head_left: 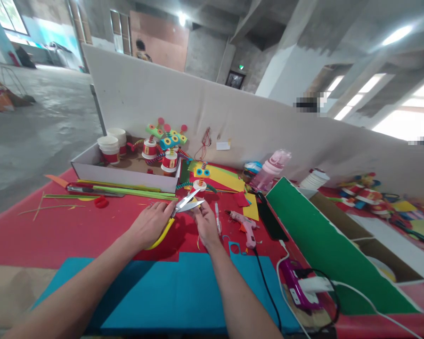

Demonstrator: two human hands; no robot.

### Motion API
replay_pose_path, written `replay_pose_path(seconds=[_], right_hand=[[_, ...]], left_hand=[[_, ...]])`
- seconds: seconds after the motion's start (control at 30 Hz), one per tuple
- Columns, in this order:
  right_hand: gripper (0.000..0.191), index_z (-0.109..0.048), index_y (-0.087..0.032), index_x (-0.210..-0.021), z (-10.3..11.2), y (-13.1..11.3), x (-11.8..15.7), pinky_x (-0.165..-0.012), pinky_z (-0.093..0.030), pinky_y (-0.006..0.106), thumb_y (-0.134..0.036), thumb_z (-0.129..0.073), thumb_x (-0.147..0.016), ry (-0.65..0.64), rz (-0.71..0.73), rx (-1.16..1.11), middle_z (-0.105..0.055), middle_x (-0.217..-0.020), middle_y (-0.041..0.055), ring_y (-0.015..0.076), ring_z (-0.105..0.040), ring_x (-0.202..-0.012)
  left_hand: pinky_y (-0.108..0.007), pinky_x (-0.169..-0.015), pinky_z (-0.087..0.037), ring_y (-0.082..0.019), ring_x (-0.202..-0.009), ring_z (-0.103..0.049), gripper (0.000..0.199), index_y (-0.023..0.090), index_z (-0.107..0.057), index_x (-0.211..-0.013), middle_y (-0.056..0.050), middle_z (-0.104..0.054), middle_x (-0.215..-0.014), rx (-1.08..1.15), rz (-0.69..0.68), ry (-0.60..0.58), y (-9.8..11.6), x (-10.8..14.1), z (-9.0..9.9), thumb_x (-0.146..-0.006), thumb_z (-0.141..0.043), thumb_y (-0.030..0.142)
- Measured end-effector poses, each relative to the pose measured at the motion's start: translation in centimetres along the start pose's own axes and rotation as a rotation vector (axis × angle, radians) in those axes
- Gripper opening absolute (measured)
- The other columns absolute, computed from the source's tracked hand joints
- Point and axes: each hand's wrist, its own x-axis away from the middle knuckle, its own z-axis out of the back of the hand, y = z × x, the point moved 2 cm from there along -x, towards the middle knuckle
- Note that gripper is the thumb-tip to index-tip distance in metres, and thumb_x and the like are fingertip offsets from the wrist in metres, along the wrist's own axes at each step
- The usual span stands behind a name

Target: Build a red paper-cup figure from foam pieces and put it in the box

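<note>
Yellow-handled scissors (191, 205) are held in my left hand (150, 227), whose fingers wrap round them below the pivot. Their blades stand apart and point right, towards my right hand (207, 223). That hand is closed at the blades, its fingertips together; a small yellowish bit shows there, too small to name. Just beyond the blades stands a paper-cup figure (199, 184) with a yellow head, blue eyes and coiled green arms. Right of my right hand lie a white pen-like stick (217, 217) and a pink hot glue gun (247, 228).
A white tray (127, 176) at the back left holds paper cups (109, 149) and similar figures (169, 160). Coloured paper (229, 179), a pink bottle (270, 169) and a black phone (272, 219) lie beyond. A green board (325, 249) and a purple power strip (298, 285) flank the right.
</note>
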Motion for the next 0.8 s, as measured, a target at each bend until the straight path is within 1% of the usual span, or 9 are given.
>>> replay_pose_path(seconds=[0.1, 0.27, 0.4, 0.6, 0.8], right_hand=[[0.037, -0.062, -0.023, -0.112, -0.1, -0.1, 0.1, -0.092, -0.053, 0.036, -0.044, -0.066, -0.083, 0.019, 0.018, 0.016, -0.070, -0.109, 0.0038, 0.0197, -0.066, -0.098], [0.038, -0.060, -0.022, -0.114, -0.3, -0.2, 0.2, -0.092, -0.053, 0.036, -0.046, -0.064, -0.084, 0.034, 0.033, 0.034, -0.069, -0.111, 0.0045, 0.0202, -0.065, -0.101], [0.035, -0.061, -0.023, -0.111, -0.3, -0.3, 0.2, -0.090, -0.054, 0.034, -0.044, -0.064, -0.084, 0.054, 0.032, 0.039, -0.069, -0.107, 0.0035, 0.0194, -0.065, -0.098], [0.029, -0.062, -0.022, -0.105, -0.4, -0.6, 0.2, -0.089, -0.054, 0.034, -0.043, -0.063, -0.085, 0.056, 0.057, 0.036, -0.069, -0.099, 0.0028, 0.0184, -0.066, -0.092], [0.030, -0.061, -0.022, -0.106, -0.2, -0.3, 0.1, -0.094, -0.052, 0.036, -0.043, -0.064, -0.085, 0.056, 0.050, 0.022, -0.069, -0.103, 0.0037, 0.0190, -0.065, -0.096]], left_hand=[[-0.041, -0.086, -0.047, -0.029, -0.105, -0.060, 0.047, 0.012, -0.038, -0.141, -0.019, -0.060, -0.117, 0.029, 0.012, -0.029, 0.4, 0.0, 0.2, -0.094, -0.031, 0.016], [-0.039, -0.082, -0.049, -0.027, -0.097, -0.063, 0.044, 0.011, -0.041, -0.136, -0.018, -0.062, -0.112, 0.028, 0.028, -0.065, 0.9, 0.0, 0.5, -0.094, -0.029, 0.016], [-0.038, -0.079, -0.050, -0.026, -0.094, -0.064, 0.042, 0.012, -0.043, -0.133, -0.019, -0.062, -0.111, 0.024, 0.036, -0.054, 1.0, 0.0, 0.3, -0.094, -0.029, 0.016], [-0.037, -0.078, -0.050, -0.028, -0.097, -0.064, 0.040, 0.011, -0.042, -0.132, -0.018, -0.062, -0.111, -0.016, 0.025, -0.067, 1.3, 0.0, 0.3, -0.095, -0.029, 0.014], [-0.035, -0.073, -0.051, -0.027, -0.093, -0.065, 0.037, 0.012, -0.042, -0.129, -0.016, -0.062, -0.107, -0.043, 0.027, -0.066, 1.5, 0.0, 0.2, -0.094, -0.029, 0.013]])
